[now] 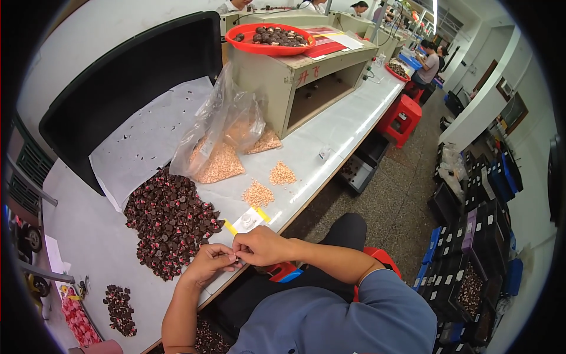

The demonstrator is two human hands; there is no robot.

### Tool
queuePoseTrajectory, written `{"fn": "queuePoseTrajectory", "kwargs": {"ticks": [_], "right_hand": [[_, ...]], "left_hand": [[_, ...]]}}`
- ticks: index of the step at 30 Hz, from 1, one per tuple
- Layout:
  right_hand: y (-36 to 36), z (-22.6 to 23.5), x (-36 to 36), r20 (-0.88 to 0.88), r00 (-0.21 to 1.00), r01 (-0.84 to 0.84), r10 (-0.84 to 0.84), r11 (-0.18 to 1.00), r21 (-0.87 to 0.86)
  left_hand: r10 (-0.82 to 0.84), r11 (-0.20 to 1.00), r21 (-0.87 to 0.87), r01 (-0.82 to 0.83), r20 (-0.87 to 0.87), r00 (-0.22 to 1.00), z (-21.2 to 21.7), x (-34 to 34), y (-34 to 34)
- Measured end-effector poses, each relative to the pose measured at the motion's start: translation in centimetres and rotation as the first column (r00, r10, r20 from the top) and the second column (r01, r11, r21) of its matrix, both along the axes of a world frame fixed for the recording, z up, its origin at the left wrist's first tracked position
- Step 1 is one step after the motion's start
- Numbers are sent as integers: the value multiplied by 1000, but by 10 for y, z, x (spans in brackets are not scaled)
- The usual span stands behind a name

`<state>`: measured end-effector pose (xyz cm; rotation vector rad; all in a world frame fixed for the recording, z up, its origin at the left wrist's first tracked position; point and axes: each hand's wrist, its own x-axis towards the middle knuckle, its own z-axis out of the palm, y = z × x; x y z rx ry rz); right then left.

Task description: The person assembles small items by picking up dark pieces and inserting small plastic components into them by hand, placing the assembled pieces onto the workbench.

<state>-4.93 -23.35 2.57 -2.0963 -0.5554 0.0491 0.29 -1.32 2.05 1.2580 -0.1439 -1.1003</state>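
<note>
My left hand (pixel 209 262) and my right hand (pixel 259 245) meet fingertip to fingertip over the front edge of the white table (pixel 330 133). They pinch something very small between them; I cannot tell what it is. Just left of my hands lies a large heap of dark brown and red small parts (pixel 168 218). Two little piles of small tan pieces (pixel 257 193) lie just beyond my right hand. A small white holder with yellow tape (pixel 246 221) sits between the piles and my hands.
A clear plastic bag of tan pieces (pixel 221 138) stands behind the piles. A beige box machine (pixel 298 74) carries a red tray of dark parts (pixel 270 38). A smaller dark heap (pixel 119 308) lies at the left. Red stools (pixel 401 118) and black crates (pixel 471 248) line the aisle, with other people working further along.
</note>
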Motion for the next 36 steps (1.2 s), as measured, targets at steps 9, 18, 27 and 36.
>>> {"fn": "queuePoseTrajectory", "kwargs": {"ticks": [9,18,27,36], "right_hand": [[0,-6,0,-12,1000,21,-21,998,61],[-1,4,0,94,995,20,-19,1000,-4],[-33,23,34,411,912,110,12,956,-274],[-31,41,42,380,918,116,111,842,-527]], "left_hand": [[-2,1000,12,1,21,1000,-1,2,-1],[39,999,8,-39,4,999,-3,-2,1],[31,999,9,-32,114,993,-12,-1,5],[24,996,-83,-17,83,996,-17,6,3]]}}
